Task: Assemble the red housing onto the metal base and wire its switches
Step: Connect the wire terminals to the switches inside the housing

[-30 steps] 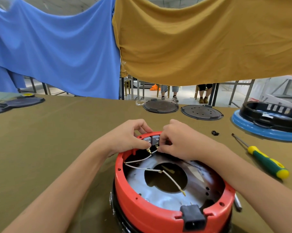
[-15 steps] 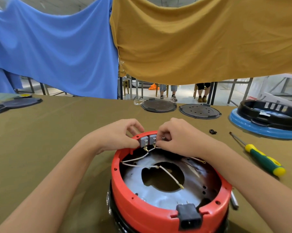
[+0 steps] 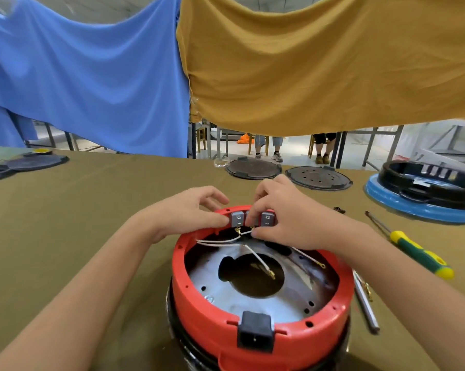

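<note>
At the far left edge of the olive-covered table (image 3: 92, 210) lie dark round plates (image 3: 36, 163). Your left hand (image 3: 188, 212) reaches in from the left to the far rim of the red housing (image 3: 204, 319); its thumb presses against the left side of the left grey switch (image 3: 237, 219), the other fingers curled loosely over the rim, gripping nothing else that shows. The red housing sits near you at the centre, on the metal base (image 3: 239, 295), whose shiny plate with a large round hole shows inside the ring. A black power socket (image 3: 255, 334) is set in the near rim. 2 grey switches show at the far rim; the right switch (image 3: 267, 219) is just beside the left one. White wires (image 3: 226, 242) with brass terminals run across the base plate from under the switches. Your right hand (image 3: 285, 215) is curled over the switches, thumb and forefinger pinching a wire terminal just below them. Beyond the hands lie 2 black round covers (image 3: 317, 178). Right of the housing, a metal rod (image 3: 366, 306) lies touching the table, then a green-and-yellow screwdriver (image 3: 419, 254), and at the far right a blue-and-black housing (image 3: 427, 191).
</note>
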`<action>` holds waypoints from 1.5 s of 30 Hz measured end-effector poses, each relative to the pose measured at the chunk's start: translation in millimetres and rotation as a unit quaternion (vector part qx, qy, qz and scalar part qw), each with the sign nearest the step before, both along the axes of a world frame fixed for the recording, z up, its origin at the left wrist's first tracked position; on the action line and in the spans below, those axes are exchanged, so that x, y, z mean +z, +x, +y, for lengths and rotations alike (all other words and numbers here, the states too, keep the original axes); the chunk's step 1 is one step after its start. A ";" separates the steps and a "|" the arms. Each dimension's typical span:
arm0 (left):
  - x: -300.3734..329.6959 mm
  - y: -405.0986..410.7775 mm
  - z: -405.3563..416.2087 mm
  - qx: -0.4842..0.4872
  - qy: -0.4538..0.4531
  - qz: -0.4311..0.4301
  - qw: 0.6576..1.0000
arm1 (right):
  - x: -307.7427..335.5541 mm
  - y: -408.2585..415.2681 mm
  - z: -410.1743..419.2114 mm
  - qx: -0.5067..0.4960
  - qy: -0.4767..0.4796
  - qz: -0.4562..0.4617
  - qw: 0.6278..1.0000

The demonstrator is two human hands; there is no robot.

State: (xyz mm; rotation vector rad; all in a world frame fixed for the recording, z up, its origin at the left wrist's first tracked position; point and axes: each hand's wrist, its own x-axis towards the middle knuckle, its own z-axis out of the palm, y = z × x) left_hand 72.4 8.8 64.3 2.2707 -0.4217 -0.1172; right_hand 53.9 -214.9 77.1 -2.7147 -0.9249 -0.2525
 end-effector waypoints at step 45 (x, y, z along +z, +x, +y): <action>-14.3 5.8 -13.2 -0.038 -0.035 -0.049 0.997 | -10.4 6.8 -6.8 0.005 -0.040 0.046 0.998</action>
